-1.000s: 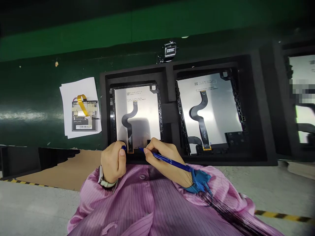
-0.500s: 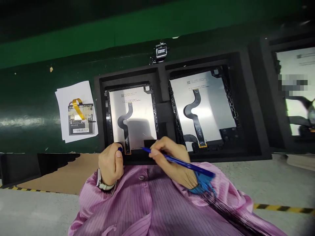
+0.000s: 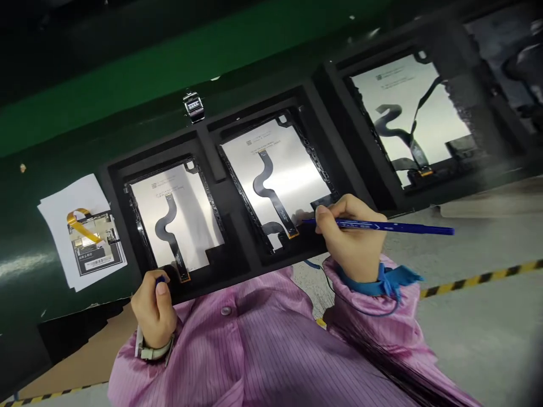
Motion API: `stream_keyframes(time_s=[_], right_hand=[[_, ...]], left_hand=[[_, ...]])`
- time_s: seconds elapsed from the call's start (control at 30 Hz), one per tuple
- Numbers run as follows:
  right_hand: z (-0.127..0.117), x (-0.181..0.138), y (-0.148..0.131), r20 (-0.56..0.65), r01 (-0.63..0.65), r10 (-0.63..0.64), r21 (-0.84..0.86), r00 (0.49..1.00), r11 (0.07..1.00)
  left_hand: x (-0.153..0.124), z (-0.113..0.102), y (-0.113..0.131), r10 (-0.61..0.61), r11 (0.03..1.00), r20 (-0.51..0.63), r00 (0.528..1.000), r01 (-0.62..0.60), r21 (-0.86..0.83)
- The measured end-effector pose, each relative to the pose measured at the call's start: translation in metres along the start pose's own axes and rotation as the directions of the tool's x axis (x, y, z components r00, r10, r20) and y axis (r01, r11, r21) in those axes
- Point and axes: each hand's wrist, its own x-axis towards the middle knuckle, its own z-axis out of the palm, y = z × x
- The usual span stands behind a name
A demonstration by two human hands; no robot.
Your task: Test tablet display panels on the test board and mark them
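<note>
Nearest, my left hand (image 3: 153,308) pinches a small blue cap (image 3: 160,278) at the tray (image 3: 231,195) edge. Beyond, my right hand's (image 3: 352,243) fingers (image 3: 323,217) pinch the blue pen (image 3: 382,226), tip at the middle panel's (image 3: 280,169) flex cable (image 3: 271,189) end. Step in hand, as I judge: marking that connector. Next calls for a steady tip. Farther: left panel (image 3: 178,209), counter (image 3: 194,105).

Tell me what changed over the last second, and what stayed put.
The right hand carried the blue pen rightward, from the bottom edge of the left panel to the bottom of the middle panel, pen tip near its flex cable end. The camera swung and tilted, bringing a third panel into view. The left hand stayed at the left panel's lower corner, still pinching a small blue item. The panels stayed in the foam tray.
</note>
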Motion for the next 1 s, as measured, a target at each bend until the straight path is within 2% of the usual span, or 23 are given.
stream_keyframes(time_s=[0.2, 0.3, 0.4, 0.47, 0.53, 0.57, 0.67, 0.73, 0.8, 0.87, 1.0], right_hand=[[0.003, 0.004, -0.009, 0.081, 0.053, -0.045, -0.096, 0.996, 0.994], [0.003, 0.005, -0.013, 0.089, 0.090, -0.081, -0.099, 0.993, 0.991], [0.003, 0.004, -0.013, 0.092, 0.093, -0.086, -0.075, 0.992, 0.993], [0.003, 0.002, -0.010, 0.021, 0.047, -0.046, -0.019, 0.999, 0.999], [0.004, -0.001, -0.005, -0.097, -0.002, 0.010, 0.074, 0.995, 0.997], [0.004, -0.002, -0.003, -0.149, -0.016, 0.034, 0.124, 0.988, 0.992], [0.005, -0.006, 0.001, -0.204, -0.010, 0.054, 0.209, 0.977, 0.978], [0.005, -0.007, 0.002, -0.215, 0.019, 0.028, 0.215, 0.976, 0.976], [0.006, -0.008, 0.002, -0.237, 0.042, 0.010, 0.213, 0.971, 0.976], [0.006, -0.009, 0.003, -0.260, 0.046, 0.013, 0.221, 0.966, 0.974], [0.009, -0.008, 0.005, -0.287, 0.063, 0.008, 0.239, 0.958, 0.969]], left_hand=[[0.007, -0.004, 0.008, 0.012, 0.989, -0.069, 0.998, -0.002, 0.147], [0.013, -0.010, 0.014, 0.038, 0.972, -0.061, 0.997, -0.023, 0.232], [0.024, -0.020, 0.022, 0.131, 0.957, 0.033, 0.991, -0.135, 0.258], [0.037, -0.026, 0.030, 0.224, 0.934, 0.154, 0.962, -0.257, 0.248], [0.055, -0.025, 0.040, 0.333, 0.885, 0.299, 0.894, -0.405, 0.227], [0.066, -0.022, 0.044, 0.392, 0.848, 0.370, 0.842, -0.487, 0.209], [0.099, -0.001, 0.050, 0.562, 0.699, 0.525, 0.639, -0.706, 0.111], [0.119, 0.018, 0.047, 0.634, 0.612, 0.583, 0.508, -0.791, 0.024], [0.135, 0.034, 0.042, 0.675, 0.550, 0.615, 0.407, -0.834, -0.052], [0.146, 0.043, 0.038, 0.666, 0.529, 0.656, 0.355, -0.845, -0.080], [0.159, 0.047, 0.036, 0.579, 0.580, 0.741, 0.339, -0.811, -0.082]])
